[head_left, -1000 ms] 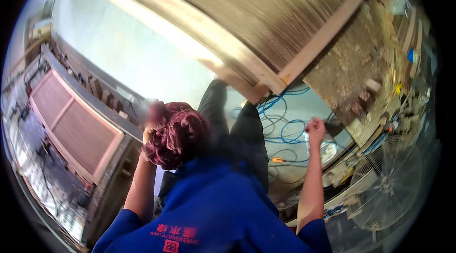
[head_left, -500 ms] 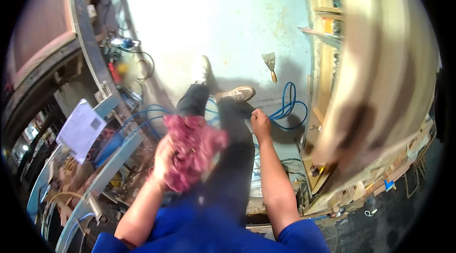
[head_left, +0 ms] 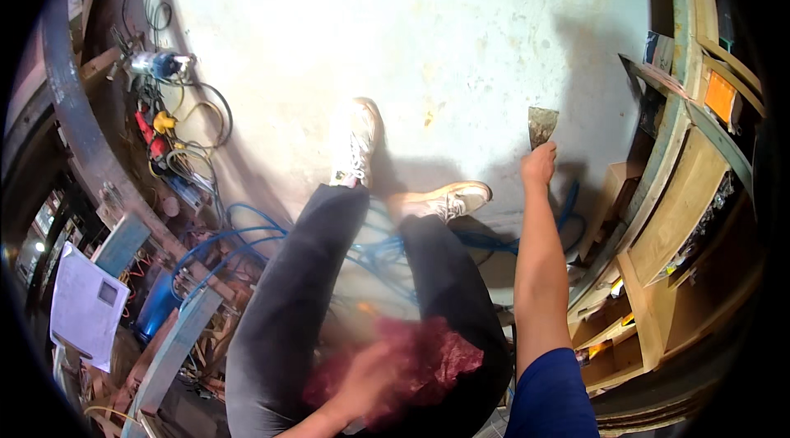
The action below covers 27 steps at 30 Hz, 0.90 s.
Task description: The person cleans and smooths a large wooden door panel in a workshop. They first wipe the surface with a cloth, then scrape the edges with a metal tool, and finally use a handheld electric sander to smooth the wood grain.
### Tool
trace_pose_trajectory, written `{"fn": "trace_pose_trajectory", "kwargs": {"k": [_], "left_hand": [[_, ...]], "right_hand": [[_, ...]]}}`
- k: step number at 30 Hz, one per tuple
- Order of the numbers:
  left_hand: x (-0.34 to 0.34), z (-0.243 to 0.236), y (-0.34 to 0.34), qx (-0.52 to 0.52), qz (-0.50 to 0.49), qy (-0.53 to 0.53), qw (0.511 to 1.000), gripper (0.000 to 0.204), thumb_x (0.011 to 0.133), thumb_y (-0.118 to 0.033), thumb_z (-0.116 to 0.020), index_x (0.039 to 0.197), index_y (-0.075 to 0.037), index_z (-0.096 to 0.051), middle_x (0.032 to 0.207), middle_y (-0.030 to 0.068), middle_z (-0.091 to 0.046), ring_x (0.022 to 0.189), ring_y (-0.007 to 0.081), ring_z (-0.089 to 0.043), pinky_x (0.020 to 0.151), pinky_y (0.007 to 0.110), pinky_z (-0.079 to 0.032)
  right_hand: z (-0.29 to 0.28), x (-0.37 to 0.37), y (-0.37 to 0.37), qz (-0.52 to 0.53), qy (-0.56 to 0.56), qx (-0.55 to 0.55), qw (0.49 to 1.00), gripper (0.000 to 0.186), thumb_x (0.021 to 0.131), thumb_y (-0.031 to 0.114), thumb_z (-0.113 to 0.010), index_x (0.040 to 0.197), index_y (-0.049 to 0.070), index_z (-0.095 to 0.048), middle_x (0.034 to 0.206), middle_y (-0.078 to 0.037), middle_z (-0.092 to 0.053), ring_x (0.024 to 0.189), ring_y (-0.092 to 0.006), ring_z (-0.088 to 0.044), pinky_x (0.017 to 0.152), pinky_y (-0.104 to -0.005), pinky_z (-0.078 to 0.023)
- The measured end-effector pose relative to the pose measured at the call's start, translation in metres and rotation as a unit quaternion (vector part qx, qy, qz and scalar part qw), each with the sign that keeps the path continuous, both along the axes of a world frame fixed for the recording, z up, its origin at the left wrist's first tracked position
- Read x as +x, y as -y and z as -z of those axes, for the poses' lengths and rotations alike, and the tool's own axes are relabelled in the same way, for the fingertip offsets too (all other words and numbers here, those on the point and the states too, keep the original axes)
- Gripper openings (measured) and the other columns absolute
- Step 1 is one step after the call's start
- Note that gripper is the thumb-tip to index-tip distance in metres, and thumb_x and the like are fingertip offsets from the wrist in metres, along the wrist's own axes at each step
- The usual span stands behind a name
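Pale floor (head_left: 461, 35): stained, beneath your white shoes (head_left: 360, 142).
Right hand (head_left: 539, 165): your fingers wrap the scraper (head_left: 542, 125), over floor.
Left hand (head_left: 377, 376): blurred at the maroon cloth (head_left: 451, 357) by your lap; grip can't be told.
Right side: wooden shelving (head_left: 648, 319).

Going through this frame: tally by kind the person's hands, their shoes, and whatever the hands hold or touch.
Hands (left hand, right hand): 2
Pale shoes: 2
Scraper, in the right: 1
Maroon cloth bundle, at the left: 1
Total: 6
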State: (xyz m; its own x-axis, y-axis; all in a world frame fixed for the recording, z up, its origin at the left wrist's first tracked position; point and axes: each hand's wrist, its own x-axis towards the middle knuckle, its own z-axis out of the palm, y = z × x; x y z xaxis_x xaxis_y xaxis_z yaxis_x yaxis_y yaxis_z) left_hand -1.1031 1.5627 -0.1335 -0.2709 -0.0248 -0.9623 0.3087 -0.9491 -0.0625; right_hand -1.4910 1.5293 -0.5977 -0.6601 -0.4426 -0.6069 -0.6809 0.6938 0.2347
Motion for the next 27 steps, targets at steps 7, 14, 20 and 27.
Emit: {"fn": "trace_pose_trajectory", "kwargs": {"k": [7,14,20,27], "left_hand": [[0.012,-0.046,0.023,-0.077,0.088,0.066,0.991,0.034,0.100,-0.024,-0.069,0.128,-0.004,-0.064,0.113,0.0022,-0.069,0.094,0.0142,-0.067,0.077,0.029,-0.055],[-0.020,-0.228,0.173,-0.399,0.247,0.050,0.882,0.038,0.093,-0.019,-0.070,0.124,0.001,-0.064,0.106,0.0036,-0.067,0.094,0.0134,-0.063,0.085,0.029,-0.053],[-0.110,-0.349,0.230,-0.487,0.272,-0.035,0.830,0.033,0.099,-0.017,-0.066,0.124,0.003,-0.063,0.111,0.0076,-0.071,0.101,0.0142,-0.068,0.088,0.028,-0.055],[-0.169,-0.363,0.203,-0.408,0.390,-0.066,0.823,0.029,0.100,-0.012,-0.065,0.124,0.003,-0.064,0.111,0.0084,-0.072,0.098,0.0149,-0.069,0.088,0.029,-0.055]], "right_hand": [[-0.187,0.141,-0.069,0.121,0.264,-0.111,0.950,0.042,0.106,0.022,-0.044,0.130,-0.011,-0.054,0.127,-0.035,-0.063,0.124,-0.0481,-0.060,0.107,-0.0547,-0.046],[-0.653,0.159,-0.075,0.144,0.338,-0.309,0.877,0.063,0.094,-0.002,-0.048,0.156,0.006,-0.046,0.139,-0.025,-0.059,0.122,-0.0420,-0.057,0.107,-0.0481,-0.046],[-0.838,0.031,-0.080,0.194,0.044,-0.463,0.863,0.072,0.094,-0.003,-0.059,0.161,0.015,-0.043,0.106,-0.013,-0.049,0.082,-0.0242,-0.057,0.070,-0.0359,-0.053],[-0.830,-0.056,-0.018,0.186,0.107,-0.363,0.907,0.065,0.097,0.009,-0.065,0.158,0.012,-0.044,0.114,-0.030,-0.055,0.101,-0.0503,-0.060,0.091,-0.0517,-0.052]]}}
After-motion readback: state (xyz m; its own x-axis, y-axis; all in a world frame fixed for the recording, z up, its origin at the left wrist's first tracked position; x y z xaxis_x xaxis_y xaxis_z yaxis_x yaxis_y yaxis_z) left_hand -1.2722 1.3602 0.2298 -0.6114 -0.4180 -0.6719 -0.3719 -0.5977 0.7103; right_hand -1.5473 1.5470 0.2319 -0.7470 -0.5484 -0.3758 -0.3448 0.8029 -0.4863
